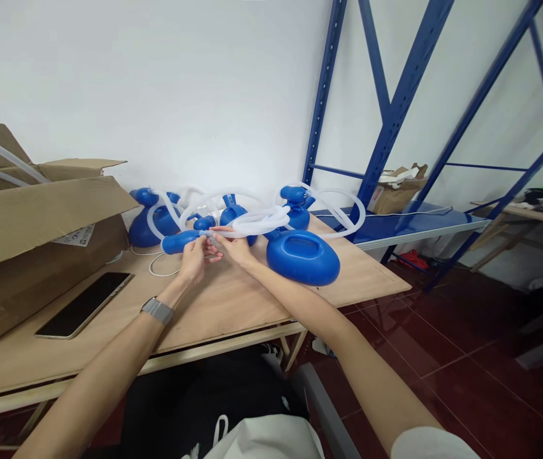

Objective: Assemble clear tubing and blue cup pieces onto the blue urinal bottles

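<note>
Above the wooden table, my left hand has its fingers closed at the narrow end of a blue cylindrical piece. My right hand meets it there, pinching the end of a whitish translucent tube by the joint. The exact contact between tube and blue piece is partly hidden by my fingers. Coiled tubing lies just beyond my right hand. A blue oval container with a handle hollow rests on its side to the right. More blue containers with tubes stand near the wall.
An open cardboard box fills the table's left side, with a phone in front of it. Blue metal shelving rises at the right, holding a small carton. The wooden table ends at the right corner.
</note>
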Demonstrator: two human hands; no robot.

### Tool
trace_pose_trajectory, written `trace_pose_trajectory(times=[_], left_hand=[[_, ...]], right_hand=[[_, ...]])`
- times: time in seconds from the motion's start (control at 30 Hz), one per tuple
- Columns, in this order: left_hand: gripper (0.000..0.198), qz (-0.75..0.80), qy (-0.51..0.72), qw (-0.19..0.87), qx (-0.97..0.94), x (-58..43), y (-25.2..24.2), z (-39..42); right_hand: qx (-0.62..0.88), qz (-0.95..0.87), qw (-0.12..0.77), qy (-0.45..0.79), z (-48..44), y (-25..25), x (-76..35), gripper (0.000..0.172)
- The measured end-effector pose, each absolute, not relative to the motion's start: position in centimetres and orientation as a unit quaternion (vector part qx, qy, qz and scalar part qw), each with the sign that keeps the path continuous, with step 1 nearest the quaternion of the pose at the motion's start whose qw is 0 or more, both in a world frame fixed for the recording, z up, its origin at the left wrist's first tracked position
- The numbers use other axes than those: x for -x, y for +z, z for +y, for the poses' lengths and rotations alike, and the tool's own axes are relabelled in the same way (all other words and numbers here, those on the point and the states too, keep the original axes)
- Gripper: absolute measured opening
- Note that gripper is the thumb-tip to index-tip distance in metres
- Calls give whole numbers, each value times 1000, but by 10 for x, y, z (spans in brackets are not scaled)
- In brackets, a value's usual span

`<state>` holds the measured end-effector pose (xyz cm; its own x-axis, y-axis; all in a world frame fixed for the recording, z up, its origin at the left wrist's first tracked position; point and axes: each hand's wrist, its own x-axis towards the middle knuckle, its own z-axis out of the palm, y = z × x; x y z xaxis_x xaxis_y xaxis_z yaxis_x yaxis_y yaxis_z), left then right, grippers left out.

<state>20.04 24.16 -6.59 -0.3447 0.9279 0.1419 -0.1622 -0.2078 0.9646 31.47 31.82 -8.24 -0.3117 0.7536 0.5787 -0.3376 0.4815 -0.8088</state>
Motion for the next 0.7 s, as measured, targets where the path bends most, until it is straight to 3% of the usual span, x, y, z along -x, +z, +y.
trace_pose_trajectory(times=[0.47,0.7], left_hand=[[24,453,699,466,-299,-203,-57,245],[26,412,687,556,-220,-188,-45,247]], right_hand=[[162,-659,576,455,316,-83,-313,28],[151,-661,566,470,316,-87,-312,23]])
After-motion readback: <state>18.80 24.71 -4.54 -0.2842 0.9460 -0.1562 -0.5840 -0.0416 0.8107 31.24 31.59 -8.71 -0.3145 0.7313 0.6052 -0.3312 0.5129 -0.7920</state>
